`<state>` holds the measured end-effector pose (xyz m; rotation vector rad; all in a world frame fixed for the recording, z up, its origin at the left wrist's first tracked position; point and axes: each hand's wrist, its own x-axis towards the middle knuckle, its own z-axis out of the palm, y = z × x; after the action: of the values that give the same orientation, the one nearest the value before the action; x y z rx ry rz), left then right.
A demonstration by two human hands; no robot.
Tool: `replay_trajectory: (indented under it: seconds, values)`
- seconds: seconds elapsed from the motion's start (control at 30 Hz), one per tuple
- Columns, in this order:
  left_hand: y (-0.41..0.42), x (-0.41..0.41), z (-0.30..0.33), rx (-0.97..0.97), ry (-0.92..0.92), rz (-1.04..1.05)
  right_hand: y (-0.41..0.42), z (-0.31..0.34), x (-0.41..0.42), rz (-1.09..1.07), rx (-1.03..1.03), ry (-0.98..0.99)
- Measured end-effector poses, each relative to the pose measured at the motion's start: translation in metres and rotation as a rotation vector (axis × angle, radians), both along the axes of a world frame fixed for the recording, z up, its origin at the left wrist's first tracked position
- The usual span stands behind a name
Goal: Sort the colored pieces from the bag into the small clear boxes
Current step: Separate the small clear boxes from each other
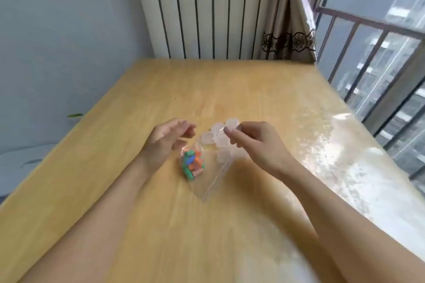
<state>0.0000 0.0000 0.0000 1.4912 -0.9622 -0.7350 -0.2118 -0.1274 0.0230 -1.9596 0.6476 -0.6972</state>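
Mid-desk point(161, 225): bag point(207, 174) of coloured pieces point(192, 164), clear boxes point(219, 136) just beyond. Left hand point(164, 142) fingers loosely spread, holding nothing. Right hand point(257, 142) fingers pinch the bag's top.

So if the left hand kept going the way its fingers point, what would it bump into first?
Probably the small clear boxes: the left hand points right, towards them. Depth is hard to judge.

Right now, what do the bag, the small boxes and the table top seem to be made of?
Bag: thin clear plastic film, glossy; it creases and the colored pieces show through.
Small boxes: probably stiff translucent plastic, slightly milky, holding cube shapes.
Table top: looks like light wood or wood-pattern laminate with visible grain; its shine suggests a smooth coating or clear cover.
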Motion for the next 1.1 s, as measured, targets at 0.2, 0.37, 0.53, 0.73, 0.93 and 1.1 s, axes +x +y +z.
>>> replay_trajectory:
  seconds: [0.2, 0.37, 0.53, 0.73, 0.93, 1.1]
  values:
    - [0.018, -0.029, -0.016, 0.012, -0.076, -0.084, 0.032, -0.014, -0.014, 0.170, 0.043, 0.213]
    - [0.014, -0.022, -0.018, -0.053, -0.206, 0.038, 0.025, -0.008, -0.002, 0.219, 0.489, -0.051]
    - [-0.002, -0.034, -0.019, -0.231, -0.356, 0.302, 0.010, -0.014, 0.014, 0.065, 0.893, -0.355]
    - [-0.004, -0.042, -0.019, -0.330, -0.520, 0.262, 0.013, -0.010, 0.015, 0.188, 0.773, -0.171]
    - [0.004, -0.057, -0.012, -0.297, -0.201, -0.022, 0.022, -0.014, 0.021, 0.131, 0.706, -0.243]
    - [0.004, -0.055, -0.013, -0.256, -0.241, -0.025, 0.017, -0.004, 0.012, 0.293, 0.747, -0.165]
